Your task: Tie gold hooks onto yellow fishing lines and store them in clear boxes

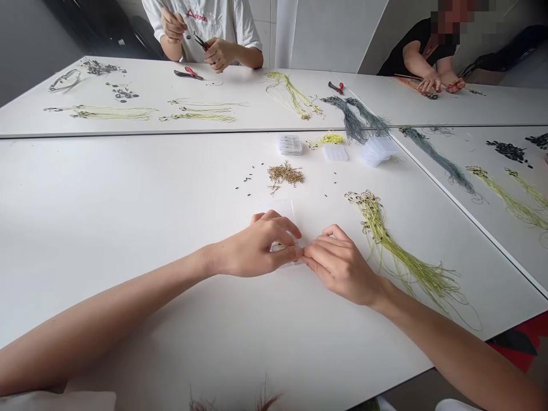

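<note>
On the near table lies a clear plastic box (286, 206), mostly covered by my hands. My left hand (268, 244) bends over it from the left, its fingers curled and its thumb tip meeting the fingertips of my right hand (338, 261). The right fingers are pinched together there; what lies between the fingertips is too small to make out. Through the gap under my left fingers shows a bit of looped line (278, 246). A bundle of yellow-green cords (391, 245) with small dark and metal ends spreads to the right of my right hand.
Beyond my hands sit a pile of small brass-coloured metal pieces (286, 173), a stacked clear case (290, 145), more clear cases (377, 151) and grey-green cords (351, 120). Across the table, one person holds pliers (201, 42); another person's hands (440, 84) work at right.
</note>
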### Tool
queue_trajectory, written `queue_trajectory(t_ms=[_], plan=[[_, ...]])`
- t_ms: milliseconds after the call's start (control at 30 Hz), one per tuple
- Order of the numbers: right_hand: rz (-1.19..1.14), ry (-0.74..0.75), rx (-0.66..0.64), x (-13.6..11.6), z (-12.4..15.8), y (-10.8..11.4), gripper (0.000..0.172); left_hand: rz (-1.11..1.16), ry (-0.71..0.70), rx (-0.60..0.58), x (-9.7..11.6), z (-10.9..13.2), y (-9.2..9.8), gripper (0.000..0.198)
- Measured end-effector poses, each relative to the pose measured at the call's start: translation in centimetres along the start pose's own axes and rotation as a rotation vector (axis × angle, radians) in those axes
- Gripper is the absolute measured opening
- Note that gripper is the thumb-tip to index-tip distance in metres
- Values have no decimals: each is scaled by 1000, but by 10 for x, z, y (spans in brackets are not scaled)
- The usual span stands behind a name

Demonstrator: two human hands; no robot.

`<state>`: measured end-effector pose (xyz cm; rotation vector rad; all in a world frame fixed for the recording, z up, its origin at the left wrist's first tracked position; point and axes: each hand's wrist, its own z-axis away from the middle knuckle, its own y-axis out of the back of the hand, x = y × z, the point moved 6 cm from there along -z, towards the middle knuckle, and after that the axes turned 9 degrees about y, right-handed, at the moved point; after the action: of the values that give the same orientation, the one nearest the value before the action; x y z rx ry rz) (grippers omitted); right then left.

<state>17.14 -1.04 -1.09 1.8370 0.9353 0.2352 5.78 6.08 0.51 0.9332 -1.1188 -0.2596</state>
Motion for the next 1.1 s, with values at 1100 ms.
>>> queue_trajectory(t_ms=[1100], plan=[[-177, -167, -11, 13, 5, -13, 23, -255, 78, 148, -6, 3, -14, 34]])
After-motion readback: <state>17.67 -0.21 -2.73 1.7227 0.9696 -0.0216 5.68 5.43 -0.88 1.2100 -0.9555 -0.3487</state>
